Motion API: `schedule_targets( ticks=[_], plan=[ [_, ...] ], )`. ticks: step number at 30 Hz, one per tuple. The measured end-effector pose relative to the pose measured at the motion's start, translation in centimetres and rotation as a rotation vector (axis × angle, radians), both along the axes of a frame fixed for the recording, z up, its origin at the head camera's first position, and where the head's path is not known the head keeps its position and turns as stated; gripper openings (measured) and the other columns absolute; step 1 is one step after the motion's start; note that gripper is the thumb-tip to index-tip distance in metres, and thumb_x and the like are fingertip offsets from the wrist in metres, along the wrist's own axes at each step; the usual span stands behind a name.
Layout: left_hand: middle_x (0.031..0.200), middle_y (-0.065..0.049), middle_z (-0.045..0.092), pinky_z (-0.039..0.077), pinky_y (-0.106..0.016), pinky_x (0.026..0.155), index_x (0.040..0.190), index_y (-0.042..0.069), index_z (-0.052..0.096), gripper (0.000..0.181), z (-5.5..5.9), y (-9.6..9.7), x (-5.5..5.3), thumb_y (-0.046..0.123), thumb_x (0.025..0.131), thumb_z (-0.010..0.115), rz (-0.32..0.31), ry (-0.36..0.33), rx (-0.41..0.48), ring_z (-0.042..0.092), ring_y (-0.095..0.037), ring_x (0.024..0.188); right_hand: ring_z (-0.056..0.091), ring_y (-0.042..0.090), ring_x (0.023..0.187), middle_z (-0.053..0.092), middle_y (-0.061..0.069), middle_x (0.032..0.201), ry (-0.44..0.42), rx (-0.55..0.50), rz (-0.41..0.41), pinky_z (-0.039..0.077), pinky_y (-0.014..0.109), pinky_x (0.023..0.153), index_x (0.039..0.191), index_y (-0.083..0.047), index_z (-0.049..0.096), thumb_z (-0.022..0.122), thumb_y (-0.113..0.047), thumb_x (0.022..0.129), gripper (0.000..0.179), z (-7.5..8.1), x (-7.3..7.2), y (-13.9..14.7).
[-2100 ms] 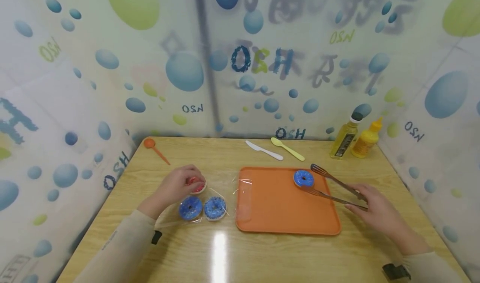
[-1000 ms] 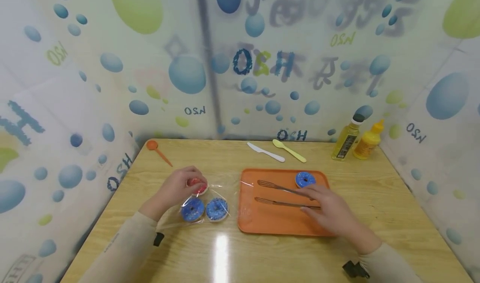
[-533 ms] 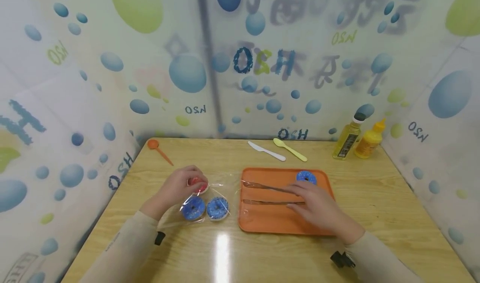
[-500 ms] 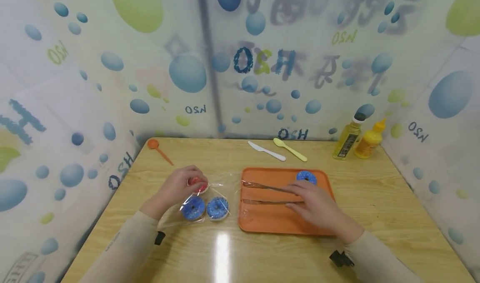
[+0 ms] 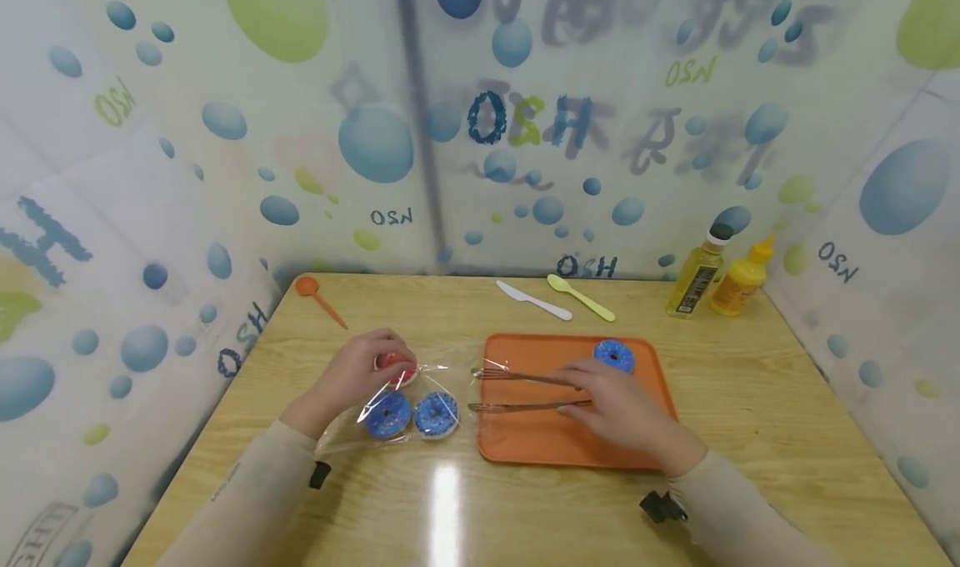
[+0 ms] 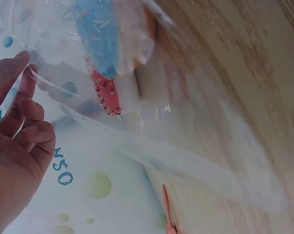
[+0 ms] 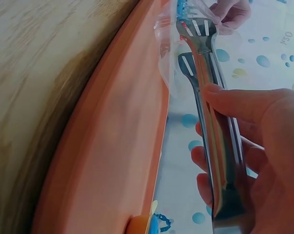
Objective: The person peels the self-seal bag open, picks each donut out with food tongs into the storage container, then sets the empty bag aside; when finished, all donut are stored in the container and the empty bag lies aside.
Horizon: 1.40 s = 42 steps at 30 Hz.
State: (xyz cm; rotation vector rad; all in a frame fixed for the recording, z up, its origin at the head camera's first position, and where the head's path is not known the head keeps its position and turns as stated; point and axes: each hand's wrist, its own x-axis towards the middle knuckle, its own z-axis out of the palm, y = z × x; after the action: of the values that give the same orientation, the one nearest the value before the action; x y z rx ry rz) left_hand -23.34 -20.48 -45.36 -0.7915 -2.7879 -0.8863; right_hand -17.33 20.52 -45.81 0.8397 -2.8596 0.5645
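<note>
My left hand (image 5: 360, 375) pinches the edge of a clear plastic bag (image 6: 200, 161) between thumb and forefinger. Inside the bag lie a red doughnut (image 5: 396, 368), partly behind the fingers, and two blue sprinkled doughnuts, one on the left (image 5: 387, 414) and one on the right (image 5: 436, 415). My right hand (image 5: 626, 413) grips metal tongs (image 7: 220, 131) over the orange tray (image 5: 555, 446). Their slotted ends are spread apart, point left and overlap the bag's open end at the tray's left rim. Another blue doughnut (image 5: 613, 356) sits in the tray's back right part.
Behind the tray lie a white knife (image 5: 534, 301) and a yellow-green spoon (image 5: 581, 298). An orange spoon (image 5: 320, 301) is at the back left. An oil bottle (image 5: 696, 275) and a yellow squeeze bottle (image 5: 742, 279) stand at the back right. Patterned sheets enclose the table.
The tongs have let go of the blue doughnut on the tray, and my right hand has carried them left across the tray to the bag. My left hand stays at the bag.
</note>
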Motion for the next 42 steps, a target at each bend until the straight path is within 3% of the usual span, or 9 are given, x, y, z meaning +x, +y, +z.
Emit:
schedule_targets(
  ticks=[15,25,35,42],
  plan=[
    [0.099,0.010,0.069,0.048,-0.026,0.066,0.097,0.022,0.079,0.007,0.1,0.2,0.2,0.016,0.093,0.078,0.006,-0.016,-0.002,0.054,-0.008,0.074,0.066,0.016,0.115,0.068,-0.006,0.128,-0.087,0.010,0.101,0.057,0.041,0.094,0.135,-0.026,0.069,0.082,-0.031,0.090,0.047,0.7,-1.1,-1.7],
    [0.099,0.010,0.070,0.047,-0.025,0.062,0.099,0.023,0.079,0.013,0.1,0.4,0.1,0.012,0.093,0.077,-0.020,-0.015,0.016,0.051,-0.007,0.069,0.063,0.018,0.111,0.066,-0.002,0.125,-0.139,-0.026,0.214,0.056,0.040,0.092,0.139,-0.026,0.066,0.082,-0.027,0.090,0.052,0.0,-1.7,-3.0],
    [0.102,0.010,0.070,0.047,-0.026,0.063,0.098,0.023,0.080,0.009,-0.1,0.2,0.1,0.016,0.093,0.078,-0.023,-0.016,-0.002,0.052,-0.009,0.072,0.063,0.014,0.115,0.065,-0.005,0.129,-0.103,0.048,0.232,0.056,0.037,0.094,0.144,-0.030,0.062,0.076,-0.033,0.095,0.051,-1.0,-1.2,-4.0],
    [0.101,0.009,0.070,0.048,-0.026,0.065,0.098,0.022,0.081,0.008,0.0,0.1,0.2,0.016,0.093,0.079,-0.014,-0.019,0.003,0.054,-0.009,0.074,0.064,0.014,0.113,0.066,-0.004,0.128,-0.036,0.015,0.203,0.057,0.037,0.094,0.137,-0.023,0.068,0.078,-0.033,0.094,0.045,-1.6,-0.6,-3.8]
  ],
)
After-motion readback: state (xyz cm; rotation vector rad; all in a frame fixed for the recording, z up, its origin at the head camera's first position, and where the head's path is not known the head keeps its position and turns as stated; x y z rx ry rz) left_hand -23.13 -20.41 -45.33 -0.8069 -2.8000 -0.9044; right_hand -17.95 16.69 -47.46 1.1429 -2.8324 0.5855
